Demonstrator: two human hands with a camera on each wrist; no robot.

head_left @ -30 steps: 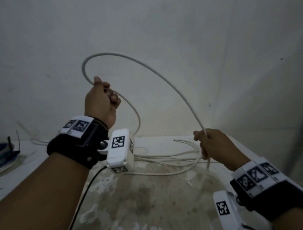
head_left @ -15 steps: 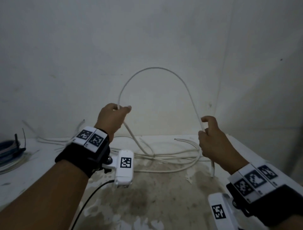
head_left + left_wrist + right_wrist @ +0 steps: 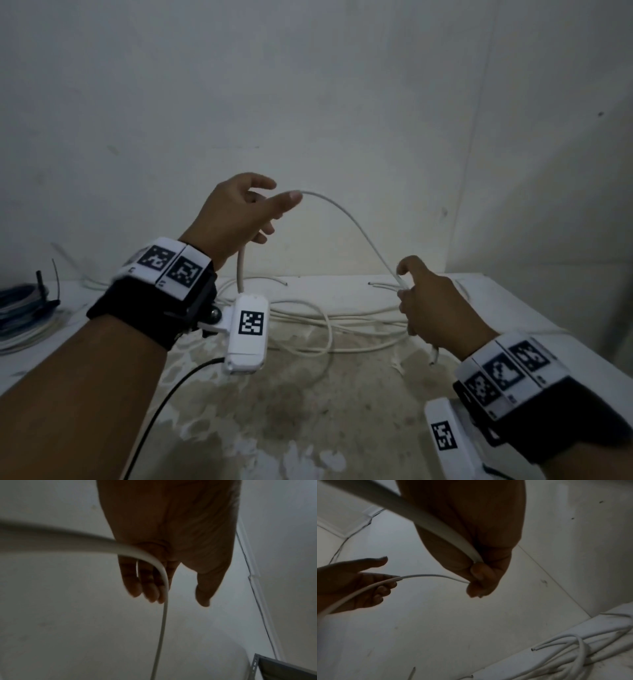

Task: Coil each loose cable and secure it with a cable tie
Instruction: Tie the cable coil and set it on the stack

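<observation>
A thin white cable (image 3: pixel 346 219) arches between the raised left hand (image 3: pixel 236 212) and the lower right hand (image 3: pixel 431 305). Below and behind them, loose white cables (image 3: pixel 318 315) lie on the worn white worktop (image 3: pixel 274 411), against the wall. A blue cable bundle (image 3: pixel 20 305) rests at the far left.

In the head view the thin white round cable (image 3: pixel 352 222) vanishes behind the left hand (image 3: pixel 236 219), so how those fingers (image 3: pixel 260 236) meet it stays unclear there. Its stretch inside the right hand (image 3: pixel 435 311) is covered. Both wrist views blur the cable nearest the lens and cut it off at the edge. A bundle of blue and pale wires (image 3: pixel 20 308) is cropped by the left border. The stained white worktop (image 3: pixel 274 411) runs off the bottom.
</observation>
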